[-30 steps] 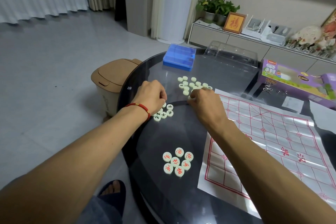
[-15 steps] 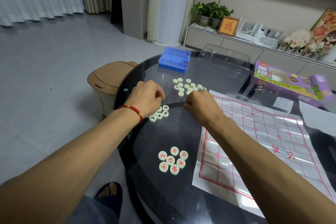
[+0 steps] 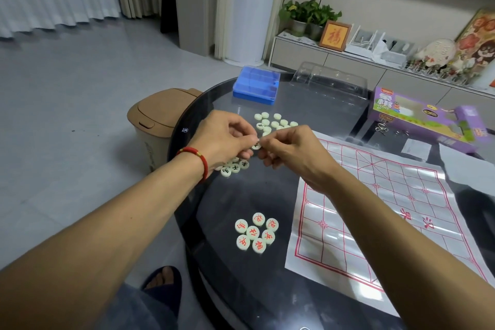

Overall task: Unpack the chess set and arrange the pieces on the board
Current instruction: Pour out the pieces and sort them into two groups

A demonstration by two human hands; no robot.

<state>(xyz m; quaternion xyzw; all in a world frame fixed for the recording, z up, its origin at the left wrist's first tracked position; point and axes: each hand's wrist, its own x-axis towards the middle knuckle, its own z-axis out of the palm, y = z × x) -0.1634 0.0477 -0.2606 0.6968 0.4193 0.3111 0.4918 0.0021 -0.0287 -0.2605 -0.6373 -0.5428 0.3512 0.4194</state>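
My left hand (image 3: pixel 223 139) and my right hand (image 3: pixel 290 151) meet fingertip to fingertip above the dark glass table (image 3: pixel 249 195), both pinching one cream chess piece (image 3: pixel 256 145) with a black character. Just below my left hand lies a small group of black-lettered pieces (image 3: pixel 235 167), partly hidden by it. Behind the hands sits a loose pile of face-down cream pieces (image 3: pixel 273 123). Several red-lettered pieces (image 3: pixel 255 233) form a cluster near the table's front. The white board sheet with red lines (image 3: pixel 388 209) lies flat to the right, with no pieces on it.
A blue plastic case (image 3: pixel 255 86) and a clear plastic lid (image 3: pixel 329 83) stand at the table's far side. A purple game box (image 3: pixel 423 118) lies at the right. A tan waste bin (image 3: pixel 158 118) stands on the floor left of the table.
My right hand has left the face-down pile and come to the left with a piece. My left hand has lifted off the black-lettered group, and the fingertips now meet.
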